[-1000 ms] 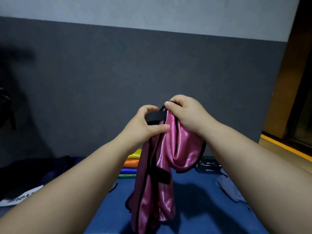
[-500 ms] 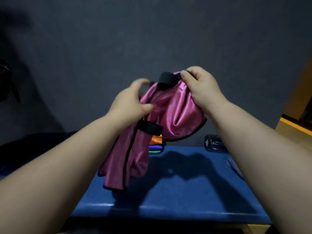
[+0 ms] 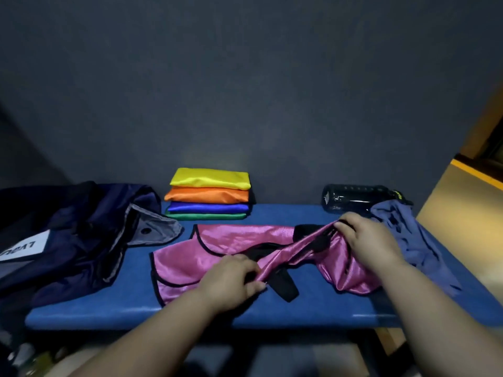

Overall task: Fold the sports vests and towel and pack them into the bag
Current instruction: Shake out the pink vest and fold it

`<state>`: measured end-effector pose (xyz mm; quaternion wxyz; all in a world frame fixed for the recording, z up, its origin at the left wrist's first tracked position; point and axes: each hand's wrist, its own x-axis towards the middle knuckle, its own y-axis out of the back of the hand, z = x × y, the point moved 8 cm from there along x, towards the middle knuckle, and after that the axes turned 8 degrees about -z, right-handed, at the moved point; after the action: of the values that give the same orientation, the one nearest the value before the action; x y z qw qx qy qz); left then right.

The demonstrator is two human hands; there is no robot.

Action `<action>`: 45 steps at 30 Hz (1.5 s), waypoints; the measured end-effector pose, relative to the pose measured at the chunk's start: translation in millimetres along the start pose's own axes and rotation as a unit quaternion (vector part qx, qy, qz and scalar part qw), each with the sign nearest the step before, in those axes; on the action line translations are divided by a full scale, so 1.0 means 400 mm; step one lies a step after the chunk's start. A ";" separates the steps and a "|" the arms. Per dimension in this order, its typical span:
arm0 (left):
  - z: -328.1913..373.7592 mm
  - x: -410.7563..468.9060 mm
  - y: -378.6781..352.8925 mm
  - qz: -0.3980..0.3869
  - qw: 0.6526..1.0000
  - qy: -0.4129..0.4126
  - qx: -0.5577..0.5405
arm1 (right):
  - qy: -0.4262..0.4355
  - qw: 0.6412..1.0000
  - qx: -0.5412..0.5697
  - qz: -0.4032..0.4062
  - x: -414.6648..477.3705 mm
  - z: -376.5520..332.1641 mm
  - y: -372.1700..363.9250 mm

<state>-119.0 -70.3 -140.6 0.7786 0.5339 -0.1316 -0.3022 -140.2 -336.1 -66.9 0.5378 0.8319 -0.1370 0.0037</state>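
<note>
A shiny pink vest (image 3: 239, 238) with black trim and black straps lies spread across the blue bench (image 3: 136, 308). My left hand (image 3: 231, 278) pinches its near edge by a black strap. My right hand (image 3: 364, 238) grips the vest's right end, bunched and slightly raised. Behind it sits a stack of folded vests (image 3: 209, 194), yellow on top, then orange, blue and green. A dark navy bag (image 3: 70, 240) with a white label lies open at the left. A grey-blue towel (image 3: 408, 240) lies crumpled at the right, partly behind my right hand.
A dark water bottle (image 3: 356, 198) lies on its side at the back right of the bench, against the dark grey wall. The bench's front edge runs just above my forearms. A yellow-edged floor shows at the far right.
The pink vest, held up in the air before, has come down and now lies stretched on the bench. Both hands lowered with it and moved apart. The camera tilted downward.
</note>
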 end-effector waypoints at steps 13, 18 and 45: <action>-0.081 0.054 0.059 0.069 0.995 0.063 -0.030 | 0.007 0.999 0.039 0.037 -0.038 0.111 -0.029; -0.116 0.071 0.032 0.050 0.996 0.040 -0.061 | 0.009 0.999 0.027 0.022 -0.008 0.137 -0.044; -0.133 0.098 0.114 0.044 0.984 -0.052 -0.163 | -0.059 0.986 0.156 0.004 0.041 0.171 -0.070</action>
<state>-45.5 -43.0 -124.7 0.8597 0.3772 -0.1445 -0.3126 -127.7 -390.1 -118.2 0.3926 0.9036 -0.1699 -0.0220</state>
